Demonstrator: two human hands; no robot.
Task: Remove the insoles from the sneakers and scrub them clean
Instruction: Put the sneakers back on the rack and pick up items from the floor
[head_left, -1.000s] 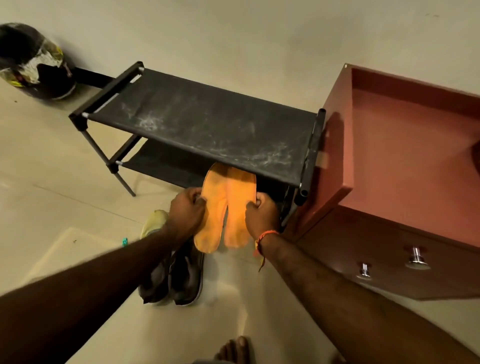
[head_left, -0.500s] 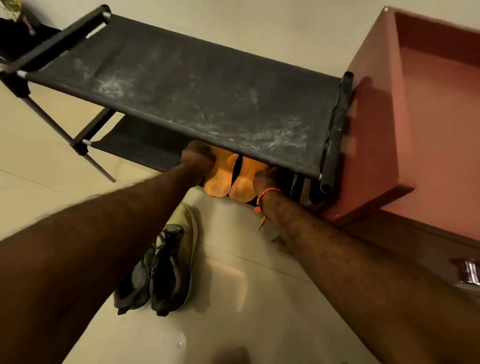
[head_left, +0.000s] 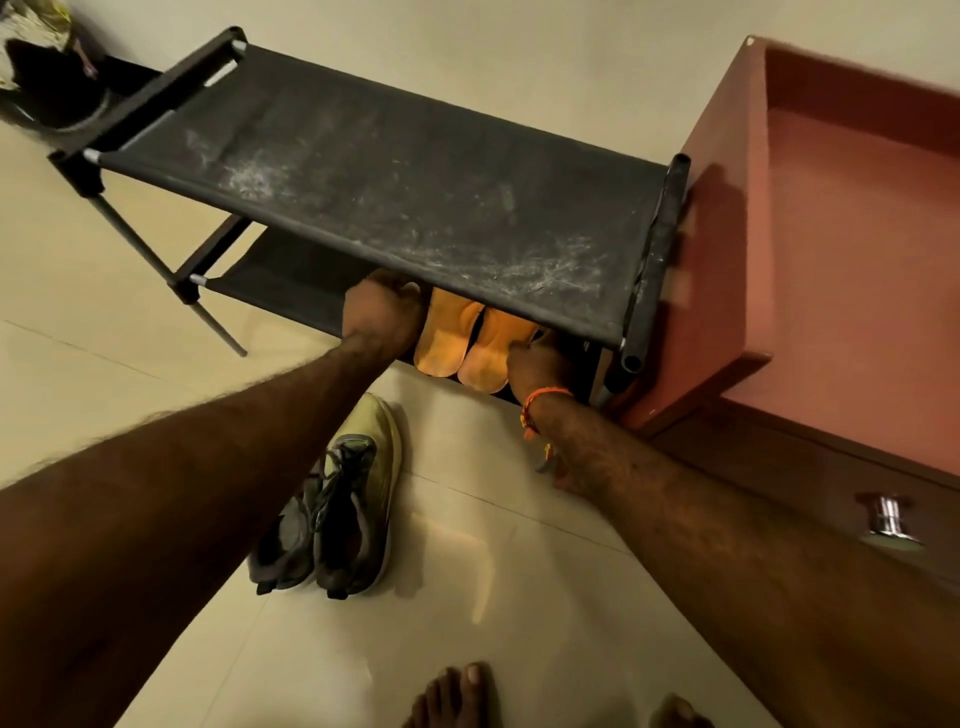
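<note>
Two orange insoles (head_left: 467, 338) lie side by side on the lower shelf of a black shoe rack (head_left: 395, 171), with their front ends hidden under the top shelf. My left hand (head_left: 382, 314) holds the left insole by its outer edge, fingertips tucked out of sight under the top shelf. My right hand (head_left: 535, 358), an orange thread around its wrist, pinches the outer edge of the right insole. A pair of grey sneakers with yellow-green soles (head_left: 332, 499) lies on the floor between my forearms.
A reddish-brown cabinet (head_left: 810, 249) with metal drawer knobs (head_left: 888, 519) stands against the rack's right end. A dark helmet (head_left: 47, 83) sits on the floor at the far left. Bare toes (head_left: 457, 696) show at the bottom edge on the tiled floor.
Both hands carried the insoles from in front of the rack in under the top shelf and down onto the lower shelf. The view has moved closer to the rack.
</note>
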